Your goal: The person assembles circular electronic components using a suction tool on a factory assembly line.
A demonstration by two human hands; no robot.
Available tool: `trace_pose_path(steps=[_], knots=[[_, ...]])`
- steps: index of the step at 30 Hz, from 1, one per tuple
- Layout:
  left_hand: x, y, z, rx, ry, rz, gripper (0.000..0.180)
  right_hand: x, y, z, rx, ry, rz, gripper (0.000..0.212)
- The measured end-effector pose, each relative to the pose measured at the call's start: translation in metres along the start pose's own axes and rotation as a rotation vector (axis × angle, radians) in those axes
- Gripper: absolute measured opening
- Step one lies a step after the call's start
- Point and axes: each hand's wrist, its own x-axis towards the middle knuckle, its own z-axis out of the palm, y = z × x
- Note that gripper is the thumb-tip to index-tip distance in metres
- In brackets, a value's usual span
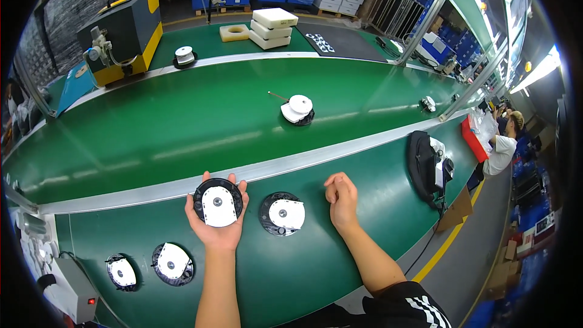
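Observation:
My left hand (pixel 221 238) holds up a round black part with a white plate (pixel 218 206) on it, fingers wrapped round its black rim. To its right, another such black-and-white disc (pixel 285 213) lies on the green worktop. Beyond that disc, my right hand (pixel 344 201) hovers with its fingers curled in. Anything inside those fingers is hidden. Two more discs rest at the lower left, one nearer my left forearm (pixel 172 265) and one further left (pixel 122 272).
A metal rail (pixel 291 164) separates the worktop from a green conveyor belt (pixel 200 109), which carries a white-and-black assembly (pixel 297 110). A black bag (pixel 420 167) sits at the worktop's right end. Past it are a red bin (pixel 473 140) and a seated person (pixel 501 155). A grey box (pixel 71 288) stands lower left.

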Motion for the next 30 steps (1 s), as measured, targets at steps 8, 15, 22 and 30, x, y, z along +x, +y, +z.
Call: trace_pose_path(steps=[8, 15, 22, 30], knots=[[0.0023, 0.0012, -0.0048, 0.016, -0.046, -0.052, 0.059, 0.0008, 0.0007, -0.0007, -0.05, 0.0, -0.009, 0.028], [0.003, 0.0003, -0.0056, 0.082, -0.105, -0.103, 0.061, 0.0014, 0.0017, 0.0004, -0.052, 0.004, -0.007, 0.029], [0.0028, 0.0005, -0.0033, 0.101, -0.083, -0.097, 0.061, 0.0014, 0.0007, 0.002, -0.07, -0.001, -0.013, 0.029], [0.0035, 0.0032, -0.009, 0.065, -0.136, -0.081, 0.059, -0.0019, -0.0015, 0.0, -0.146, 0.007, 0.002, 0.03]])
